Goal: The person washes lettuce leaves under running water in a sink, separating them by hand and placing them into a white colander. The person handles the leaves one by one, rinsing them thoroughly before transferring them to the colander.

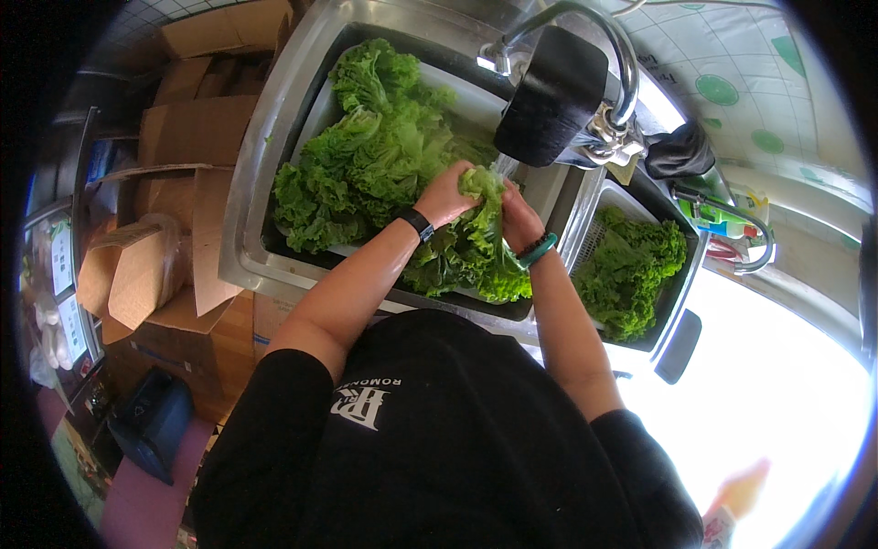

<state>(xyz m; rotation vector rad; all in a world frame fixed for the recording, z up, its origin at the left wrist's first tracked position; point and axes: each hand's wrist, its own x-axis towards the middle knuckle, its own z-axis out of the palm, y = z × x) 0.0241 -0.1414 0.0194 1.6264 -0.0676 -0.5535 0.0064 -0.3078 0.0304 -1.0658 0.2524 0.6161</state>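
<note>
Both my hands hold a head of green leaf lettuce (483, 230) over the large basin of a steel sink (240, 240), near a thin stream of water. My left hand (451, 194), with a black band at the wrist, grips its pale stem end from one side. On the other side my right hand (519, 216), wearing a green bangle and dark beads, lies against the stem, its fingers partly hidden. More leaf lettuce (391, 151) fills a pale tub in the basin. In the smaller basin, other lettuce (631, 267) rests in a perforated basket (593, 237).
A curved chrome faucet (627, 68) and a black rectangular object (554, 96) rise close above my right hand. Opened cardboard boxes (192, 137) stand left of the sink, with a dark blue plastic container (152, 418) below. Bottles (727, 219) stand by the wall.
</note>
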